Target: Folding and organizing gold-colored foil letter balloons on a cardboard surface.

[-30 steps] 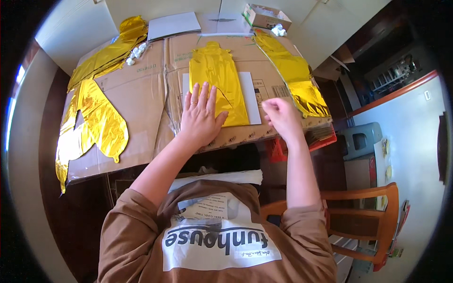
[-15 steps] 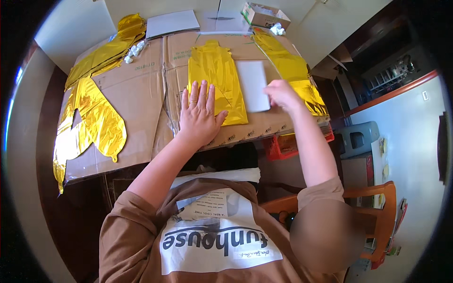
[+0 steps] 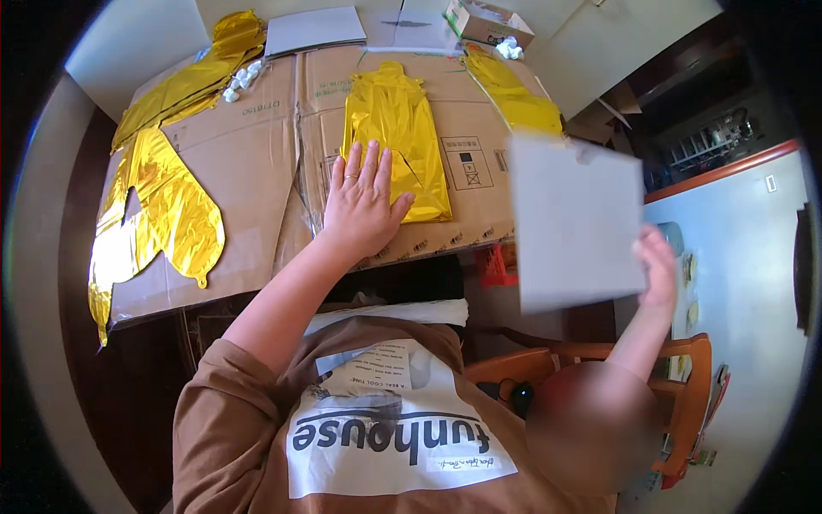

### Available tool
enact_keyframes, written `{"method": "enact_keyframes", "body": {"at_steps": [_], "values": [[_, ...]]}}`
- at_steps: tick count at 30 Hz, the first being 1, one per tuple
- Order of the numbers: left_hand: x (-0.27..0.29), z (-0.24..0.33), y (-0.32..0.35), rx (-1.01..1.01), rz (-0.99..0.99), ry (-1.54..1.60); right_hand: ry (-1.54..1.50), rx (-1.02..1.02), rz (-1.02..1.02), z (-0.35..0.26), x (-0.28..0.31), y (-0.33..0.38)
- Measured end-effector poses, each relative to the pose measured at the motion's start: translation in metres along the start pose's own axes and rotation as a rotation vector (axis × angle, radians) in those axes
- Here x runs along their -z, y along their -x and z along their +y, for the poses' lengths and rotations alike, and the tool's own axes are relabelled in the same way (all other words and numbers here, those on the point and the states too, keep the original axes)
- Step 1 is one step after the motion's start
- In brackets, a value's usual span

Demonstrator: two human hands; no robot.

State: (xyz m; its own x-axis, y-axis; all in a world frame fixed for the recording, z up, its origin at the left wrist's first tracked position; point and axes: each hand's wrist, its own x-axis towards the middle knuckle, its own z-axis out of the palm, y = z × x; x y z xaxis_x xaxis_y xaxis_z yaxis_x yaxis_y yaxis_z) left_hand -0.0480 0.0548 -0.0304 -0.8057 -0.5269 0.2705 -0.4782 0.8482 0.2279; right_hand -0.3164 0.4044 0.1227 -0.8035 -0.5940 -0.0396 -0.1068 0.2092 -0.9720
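Observation:
Flat on the lower part of a folded gold foil balloon (image 3: 390, 103) lies my left hand (image 3: 364, 206), its fingers stretched out and a ring on one of them. My right hand (image 3: 657, 265) grips the right edge of a white card sheet (image 3: 575, 223), blurred by motion. The sheet is held up off the table's right front edge and hides part of what lies behind it. On the left, an unfolded gold foil piece (image 3: 184, 218) with a rounded lobe is spread out. Other gold foil lies at the far left (image 3: 180, 94) and the far right (image 3: 518, 94).
Brown cardboard (image 3: 253, 163) covers the table. At the back are a stack of white sheets (image 3: 315, 32) and an open carton (image 3: 488, 24). Small white lumps (image 3: 243, 79) rest on the left foil, and more (image 3: 509, 49) near the carton. A wooden chair (image 3: 695, 368) stands at the right.
My right hand has lifted the white card sheet off the cardboard beside the middle balloon and moved it right and toward me. Printed marks now show there. My left hand stays on the balloon.

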Motion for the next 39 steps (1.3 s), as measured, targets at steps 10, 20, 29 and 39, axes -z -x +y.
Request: {"method": "enact_keyframes", "body": {"at_steps": [10, 20, 29, 39], "values": [[0.003, -0.002, -0.002, 0.035, 0.000, 0.119, -0.128, -0.363, -0.423, 0.081, -0.132, 0.009], [0.005, 0.009, 0.030, -0.099, 0.074, 0.114, 0.510, 0.229, -0.078, 0.089, -0.217, -0.004], [0.052, -0.026, 0.058, -0.194, 0.282, 0.289, 0.786, 0.871, -0.132, 0.071, -0.234, -0.003], [0.045, -0.033, 0.059, -0.132, 0.201, 0.342, 0.907, 0.876, -0.331, 0.080, -0.240, 0.021]]}}
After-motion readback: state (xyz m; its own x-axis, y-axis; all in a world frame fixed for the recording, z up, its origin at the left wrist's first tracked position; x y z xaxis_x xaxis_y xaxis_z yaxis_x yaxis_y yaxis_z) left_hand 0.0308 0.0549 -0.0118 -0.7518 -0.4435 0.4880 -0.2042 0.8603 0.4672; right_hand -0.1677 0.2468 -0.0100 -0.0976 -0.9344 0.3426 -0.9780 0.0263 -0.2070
